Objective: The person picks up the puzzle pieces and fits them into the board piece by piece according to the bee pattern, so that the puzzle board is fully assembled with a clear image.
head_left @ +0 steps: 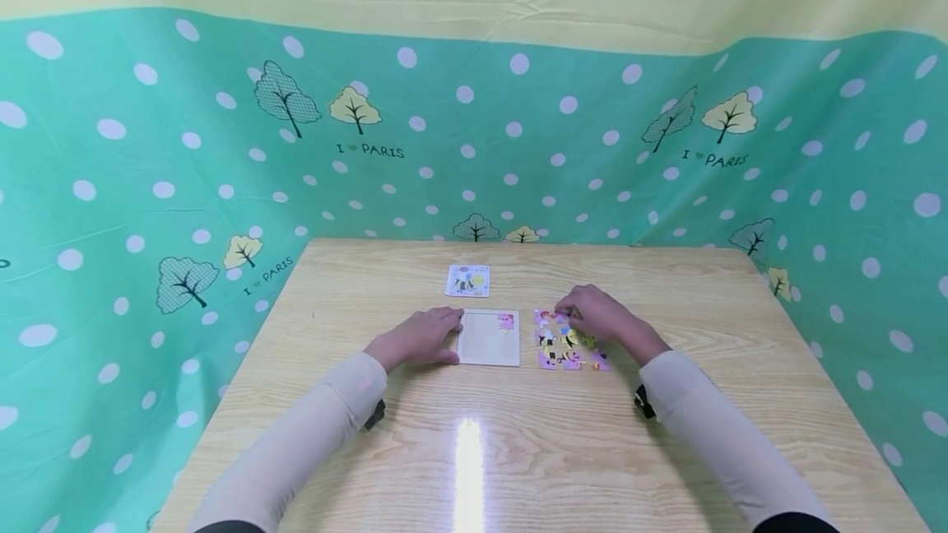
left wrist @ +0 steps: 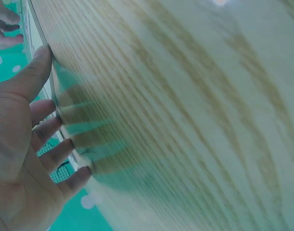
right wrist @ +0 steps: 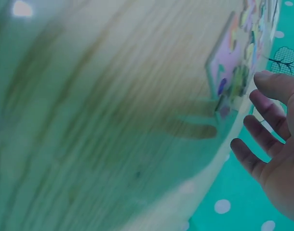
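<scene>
Head view: left hand (head_left: 422, 337) lies flat, fingers straight, touching the left edge of the puzzle tray (head_left: 489, 338) mid-table (head_left: 370, 451). Right hand (head_left: 596, 315) hovers over the loose puzzle pieces (head_left: 566, 344) just right of the tray; can't tell if it pinches one. Picture card (head_left: 468, 280) sits farther back.

Left wrist view: left hand (left wrist: 26, 144) spread, fingertips (left wrist: 46, 50) against the tray's edge (left wrist: 53, 91).

Right wrist view: right hand (right wrist: 274, 144) with relaxed fingers, near the pieces (right wrist: 238, 72), holding nothing visible.

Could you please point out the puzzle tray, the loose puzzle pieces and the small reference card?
puzzle tray (head_left: 485, 344), head view, bare middle of the board.
loose puzzle pieces (head_left: 566, 349), head view, centre of the cluster.
reference card (head_left: 468, 280), head view, middle of the card.
</scene>
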`<move>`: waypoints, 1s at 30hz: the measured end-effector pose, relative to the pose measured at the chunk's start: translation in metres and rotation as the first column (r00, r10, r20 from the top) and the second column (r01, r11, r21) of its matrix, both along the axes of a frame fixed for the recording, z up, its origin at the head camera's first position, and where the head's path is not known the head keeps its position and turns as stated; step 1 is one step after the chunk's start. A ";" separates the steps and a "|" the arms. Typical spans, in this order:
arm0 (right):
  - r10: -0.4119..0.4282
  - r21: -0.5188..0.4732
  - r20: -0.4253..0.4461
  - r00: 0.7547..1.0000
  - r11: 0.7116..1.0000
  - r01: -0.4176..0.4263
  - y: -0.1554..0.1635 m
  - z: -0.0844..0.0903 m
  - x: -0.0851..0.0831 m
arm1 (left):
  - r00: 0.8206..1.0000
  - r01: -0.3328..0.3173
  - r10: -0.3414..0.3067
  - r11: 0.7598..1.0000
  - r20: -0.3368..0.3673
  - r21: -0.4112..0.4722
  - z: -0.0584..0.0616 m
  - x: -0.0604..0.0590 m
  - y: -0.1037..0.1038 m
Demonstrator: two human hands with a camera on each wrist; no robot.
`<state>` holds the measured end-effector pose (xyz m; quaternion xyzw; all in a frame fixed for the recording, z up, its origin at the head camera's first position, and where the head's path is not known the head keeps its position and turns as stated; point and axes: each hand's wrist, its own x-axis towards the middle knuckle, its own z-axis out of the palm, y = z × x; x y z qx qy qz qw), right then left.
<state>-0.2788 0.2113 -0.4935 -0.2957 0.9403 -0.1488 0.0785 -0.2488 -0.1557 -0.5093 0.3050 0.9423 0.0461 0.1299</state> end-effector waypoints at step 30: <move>-0.035 -0.021 0.000 0.999 0.999 0.035 -0.007 0.003 -0.004 | 1.000 0.007 -0.007 1.000 -0.008 0.015 -0.005 -0.002 -0.003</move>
